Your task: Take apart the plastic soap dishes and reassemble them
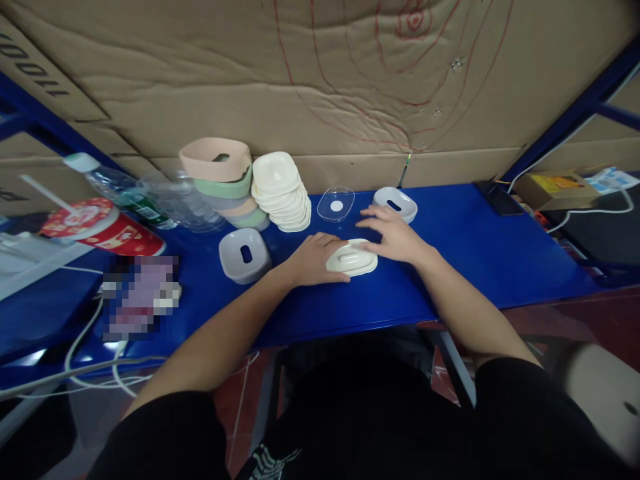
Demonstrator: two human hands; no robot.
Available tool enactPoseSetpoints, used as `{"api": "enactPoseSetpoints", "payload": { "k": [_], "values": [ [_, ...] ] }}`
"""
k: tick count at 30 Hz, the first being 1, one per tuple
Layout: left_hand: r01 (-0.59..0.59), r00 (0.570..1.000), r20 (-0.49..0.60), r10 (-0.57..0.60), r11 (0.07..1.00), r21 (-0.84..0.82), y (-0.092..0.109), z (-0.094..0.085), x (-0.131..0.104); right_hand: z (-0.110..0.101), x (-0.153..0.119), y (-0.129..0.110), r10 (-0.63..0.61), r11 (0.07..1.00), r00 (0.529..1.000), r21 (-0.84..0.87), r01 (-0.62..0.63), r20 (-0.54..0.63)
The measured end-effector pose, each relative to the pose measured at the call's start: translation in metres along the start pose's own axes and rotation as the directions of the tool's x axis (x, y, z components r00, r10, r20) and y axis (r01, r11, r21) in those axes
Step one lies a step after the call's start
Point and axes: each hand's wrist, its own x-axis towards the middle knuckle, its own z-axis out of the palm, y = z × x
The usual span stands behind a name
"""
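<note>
A cream-coloured moulded piece (354, 259), with a raised oval in its middle, lies near the table's front edge. My left hand (320, 259) rests against its left side, thumb along the front and fingers behind, gripping it. Over its right end is my right hand (393, 233), fingers spread and apart; one fingertip looks close to the rim, and contact is unclear. Behind my right hand sits a pale lavender dish with a slot (397, 205). A clear lid with a white round label (337, 205) lies behind the cream piece.
Stacked cream pieces (283, 193) stand beside coloured slotted dishes (217, 167). Another lavender dish (244, 255) is left of my left hand. A red cup (120, 230), a bottle (125, 190), clear lids and cables occupy the left; a black phone-like object (497, 199) lies right.
</note>
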Motion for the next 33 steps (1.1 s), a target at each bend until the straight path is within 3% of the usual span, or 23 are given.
{"api": "enactPoseSetpoints", "payload": {
  "k": [2,5,9,13,14,16,18,20,22,25,28,33],
  "values": [
    [0.02,1.0,-0.004,-0.02,1.0,-0.019,0.001,0.0,0.0,-0.004,0.001,0.019,0.126,0.989,0.986,-0.062,-0.134,-0.109],
    [0.049,0.999,-0.016,-0.05,0.998,-0.04,-0.001,-0.003,-0.001,-0.006,-0.002,0.053,0.361,0.907,0.903,-0.137,-0.397,-0.232],
    [0.068,0.998,-0.005,-0.069,0.996,-0.064,-0.004,-0.005,-0.001,-0.002,-0.006,0.084,0.57,0.788,0.802,-0.158,-0.595,-0.18],
    [0.066,0.997,-0.029,-0.069,0.992,-0.104,-0.008,-0.004,0.0,-0.013,-0.007,0.089,0.622,0.763,0.769,-0.107,-0.637,-0.148],
    [0.056,0.996,-0.06,-0.063,0.991,-0.118,-0.009,-0.004,-0.001,-0.019,-0.008,0.086,0.604,0.784,0.783,-0.069,-0.617,-0.15],
    [0.015,0.986,-0.161,-0.039,0.989,-0.144,-0.011,-0.006,-0.002,-0.031,-0.009,0.072,0.499,0.866,0.857,0.029,-0.5,-0.13],
    [-0.036,0.962,-0.274,-0.007,0.988,-0.153,-0.013,-0.009,-0.004,-0.037,-0.009,0.051,0.306,0.945,0.95,0.14,-0.297,-0.054],
    [-0.068,0.938,-0.348,0.013,0.987,-0.147,-0.012,-0.014,-0.006,-0.034,-0.009,0.028,0.133,0.963,0.99,0.231,-0.139,0.042],
    [-0.071,0.94,-0.341,0.019,0.987,-0.142,-0.009,-0.018,-0.008,-0.023,-0.008,0.008,-0.004,0.964,0.99,0.264,-0.033,0.14],
    [-0.009,0.983,-0.184,-0.019,0.988,-0.151,-0.005,-0.018,-0.007,-0.002,-0.006,-0.006,-0.108,0.972,0.956,0.231,0.044,0.272],
    [0.057,0.996,-0.056,-0.064,0.991,-0.121,-0.003,-0.015,-0.005,0.012,-0.003,-0.004,-0.119,0.975,0.929,0.216,0.043,0.349],
    [0.099,0.995,-0.008,-0.1,0.993,-0.061,-0.008,-0.015,-0.008,0.02,-0.001,0.001,-0.097,0.972,0.936,0.236,0.015,0.338]
  ]
}}
